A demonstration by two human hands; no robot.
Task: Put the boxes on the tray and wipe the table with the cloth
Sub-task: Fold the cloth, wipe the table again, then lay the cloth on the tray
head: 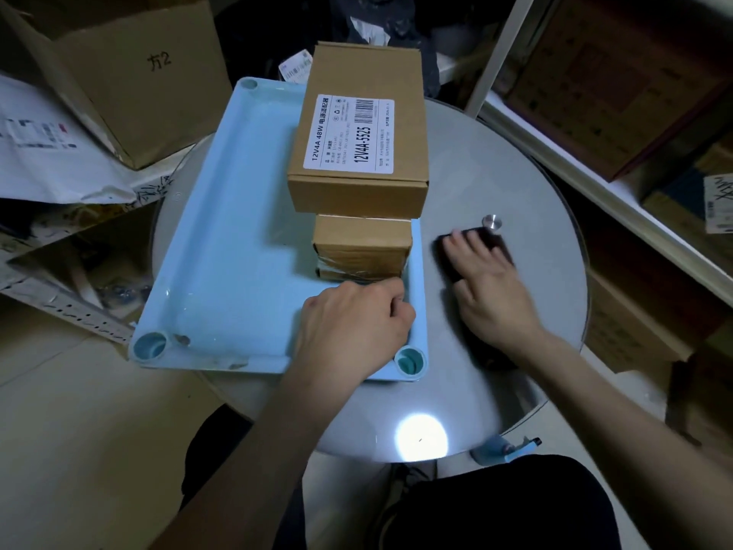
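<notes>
A light blue tray lies on the left half of the round grey table. On the tray's right side a large brown box with a white label rests on a smaller taped brown box. My left hand is curled at the tray's near right rim, just in front of the small box. My right hand presses flat with spread fingers on a dark cloth on the table, right of the tray.
A small metal knob stands on the table just beyond the cloth. Cardboard cartons and papers crowd the left side. White shelving with boxes runs along the right. A lamp glare spot shows on the table's near edge.
</notes>
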